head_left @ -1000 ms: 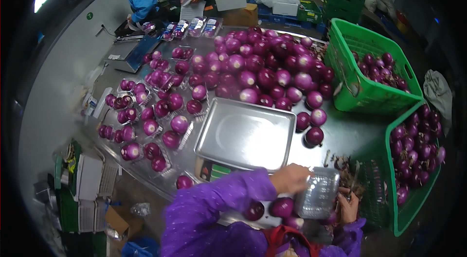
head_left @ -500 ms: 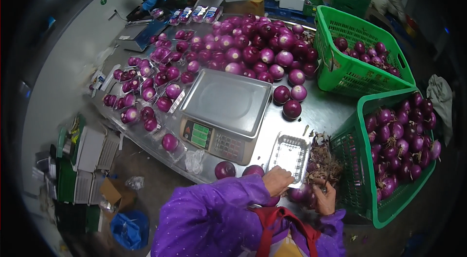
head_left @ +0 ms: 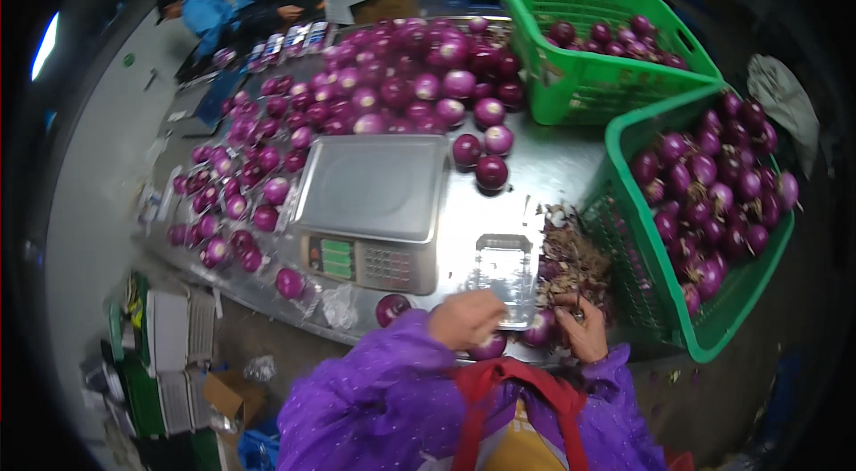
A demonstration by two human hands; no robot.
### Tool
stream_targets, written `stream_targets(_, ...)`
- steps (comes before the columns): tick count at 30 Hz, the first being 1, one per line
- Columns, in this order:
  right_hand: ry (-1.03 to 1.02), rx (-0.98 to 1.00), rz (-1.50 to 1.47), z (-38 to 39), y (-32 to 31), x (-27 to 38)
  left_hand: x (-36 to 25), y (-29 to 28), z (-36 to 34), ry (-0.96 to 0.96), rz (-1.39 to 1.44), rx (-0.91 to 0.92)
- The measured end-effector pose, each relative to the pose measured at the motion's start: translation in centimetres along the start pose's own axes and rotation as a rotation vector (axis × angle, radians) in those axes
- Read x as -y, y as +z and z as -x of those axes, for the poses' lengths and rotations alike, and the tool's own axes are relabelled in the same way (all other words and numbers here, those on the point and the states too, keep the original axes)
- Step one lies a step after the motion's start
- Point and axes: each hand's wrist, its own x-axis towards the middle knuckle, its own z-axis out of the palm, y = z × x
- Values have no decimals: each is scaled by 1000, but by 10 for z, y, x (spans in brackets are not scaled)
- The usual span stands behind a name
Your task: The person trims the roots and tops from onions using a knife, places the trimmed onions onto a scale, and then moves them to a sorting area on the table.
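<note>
Just now the left hand (head_left: 465,319) fingers pinch a clear, ribbed plastic tray (head_left: 505,267); whether the right hand (head_left: 584,335) grips anything is unclear.

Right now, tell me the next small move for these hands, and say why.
Probably lift the onion under the left hand into the clear tray. The tray lies empty on the steel table right beside that hand, and the onion sits at the table edge just below it. The right hand rests by another onion near the pile of skins.
</note>
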Motion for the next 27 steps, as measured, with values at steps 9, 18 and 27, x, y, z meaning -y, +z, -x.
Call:
stream_targets(9, 37, -52, -93, 4, -1, -10, 70, -97, -35, -208, -432, -506)
stream_targets(18, -42, -28, 38, 3, 1, -34, 39, -65, -141, -110, -159, -297)
stream_targets(27, -96, -42, 44, 26, -4, -73, -27, 114, -356, 466, -530, 414)
